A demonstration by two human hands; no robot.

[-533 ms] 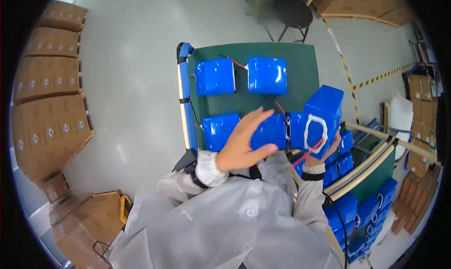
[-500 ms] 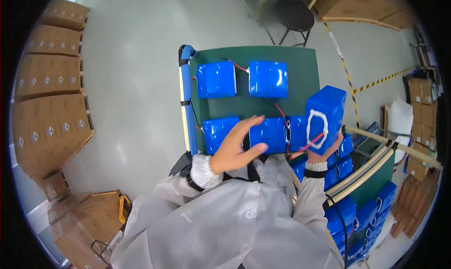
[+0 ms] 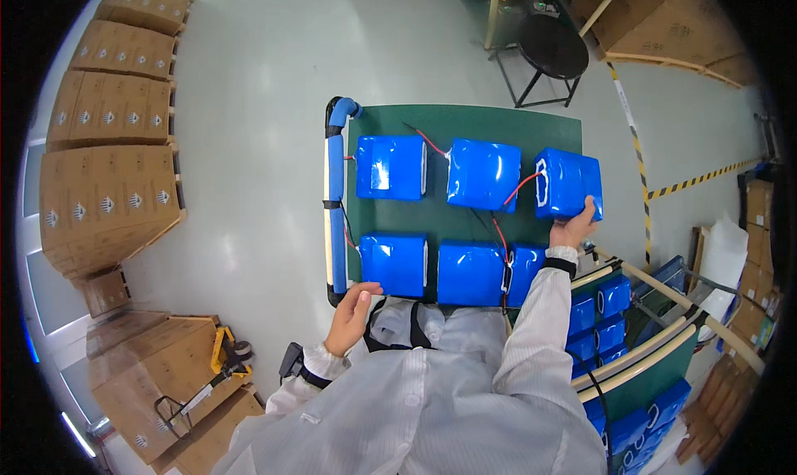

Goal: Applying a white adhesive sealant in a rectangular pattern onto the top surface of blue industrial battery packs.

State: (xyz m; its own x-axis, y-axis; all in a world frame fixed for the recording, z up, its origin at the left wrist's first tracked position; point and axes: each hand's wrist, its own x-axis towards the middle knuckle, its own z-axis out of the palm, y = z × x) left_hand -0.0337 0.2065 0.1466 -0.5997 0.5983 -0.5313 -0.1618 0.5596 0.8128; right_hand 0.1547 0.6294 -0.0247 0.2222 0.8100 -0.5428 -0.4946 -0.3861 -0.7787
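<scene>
My right hand (image 3: 575, 226) grips the near edge of a blue shrink-wrapped battery pack (image 3: 579, 183) at the right side of the green tabletop (image 3: 465, 119). White sealant rings its left end, where a red lead comes out. Whether it touches the tabletop, I cannot tell. Left of it lie a back-row middle pack (image 3: 486, 174) and a back-left pack (image 3: 390, 168). The front row holds a left pack (image 3: 393, 263), a middle pack (image 3: 471, 273) and a right pack (image 3: 525, 269). Near the table's front edge, my left hand (image 3: 352, 319) is open and holds nothing, fingers extended.
A blue-padded rail (image 3: 335, 172) borders the table's left side. To the right, a rack with cream tubes (image 3: 639, 363) carries more blue packs. A black stool (image 3: 553, 47) stands beyond the table. Stacked cartons (image 3: 108, 188) and a yellow pallet jack (image 3: 222, 352) are at left.
My right hand has moved the battery pack away from me over the table's right side and turned it from upright to flat. My left hand has drawn back toward my body.
</scene>
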